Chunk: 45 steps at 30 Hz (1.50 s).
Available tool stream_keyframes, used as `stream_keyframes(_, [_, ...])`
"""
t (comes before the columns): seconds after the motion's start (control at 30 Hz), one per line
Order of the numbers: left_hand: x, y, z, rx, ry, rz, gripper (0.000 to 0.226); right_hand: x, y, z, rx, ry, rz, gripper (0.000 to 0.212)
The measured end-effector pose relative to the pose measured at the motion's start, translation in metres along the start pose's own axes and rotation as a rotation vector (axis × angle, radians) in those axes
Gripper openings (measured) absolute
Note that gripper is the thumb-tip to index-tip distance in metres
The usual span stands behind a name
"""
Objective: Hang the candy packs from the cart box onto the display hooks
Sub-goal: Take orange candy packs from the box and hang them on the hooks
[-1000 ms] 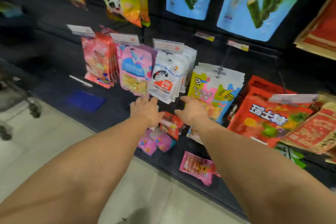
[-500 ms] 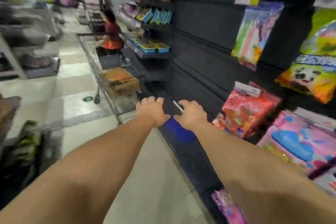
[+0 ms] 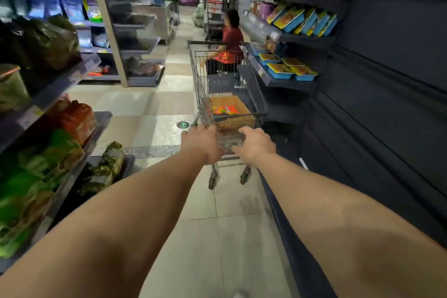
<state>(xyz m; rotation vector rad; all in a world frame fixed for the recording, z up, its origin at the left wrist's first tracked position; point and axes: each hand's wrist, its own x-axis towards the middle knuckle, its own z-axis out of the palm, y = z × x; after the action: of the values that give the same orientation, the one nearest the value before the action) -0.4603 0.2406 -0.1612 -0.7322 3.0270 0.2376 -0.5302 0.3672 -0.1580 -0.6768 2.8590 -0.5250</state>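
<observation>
In a shop aisle, shelves (image 3: 72, 75) of green and red snack bags line the left side as a person reaches both bare arms toward a wire shopping cart (image 3: 225, 75) standing ahead on the tiled floor (image 3: 212, 237). The left hand (image 3: 202, 144) is stretched forward, palm down, its fingers relaxed and holding nothing. Just right of it, the right hand (image 3: 256, 144) reaches the same way, equally empty. Beyond both hands sits the cardboard box (image 3: 229, 113) inside the cart, with bright orange candy packs (image 3: 223, 110) lying at its bottom. A seated person in a red top (image 3: 231, 43) is behind the cart, and dark display panels (image 3: 387, 104) run along the right.

The step in hand appears to be fetching more packs: closing in on the cart and reaching down over the box's near wall, then lifting packs by their top edges, should keep the hang holes ready for the hooks. Fingertips are hidden behind the backs of the hands, the number of packs left is unclear, and no display hooks show in this view.
</observation>
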Motion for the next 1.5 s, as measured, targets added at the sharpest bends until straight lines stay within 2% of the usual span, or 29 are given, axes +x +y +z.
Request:
stream_keyframes(0.23, [0.144,-0.005,-0.018,-0.016,0.032,-0.073,0.068,0.155,-0.006,-0.03,-0.017,-0.001,-0.048,0.048])
stream_keyframes(0.53, [0.288,-0.035,-0.011,-0.029,-0.004,-0.099,0.075,0.304,-0.038,-0.003,-0.006,-0.085,-0.062,0.06])
stream_keyframes(0.7, [0.386,-0.077,0.003,-0.016,-0.052,-0.059,0.073,0.392,-0.059,0.025,0.012,-0.108,0.0,0.058])
stream_keyframes(0.9, [0.508,-0.138,-0.001,0.034,-0.152,0.048,0.072,0.493,-0.099,0.048,0.07,-0.142,0.164,0.052])
stream_keyframes(1.0, [0.557,-0.157,0.003,0.029,-0.162,0.067,0.07,0.527,-0.109,0.057,0.077,-0.124,0.168,0.052])
stream_keyframes(1.23, [0.655,-0.139,0.039,0.038,-0.278,0.158,0.07,0.61,-0.082,0.076,0.174,-0.164,0.347,0.057])
stream_keyframes(1.5, [0.772,-0.108,0.066,0.059,-0.382,0.15,0.08,0.73,-0.03,0.078,0.187,-0.186,0.416,0.06])
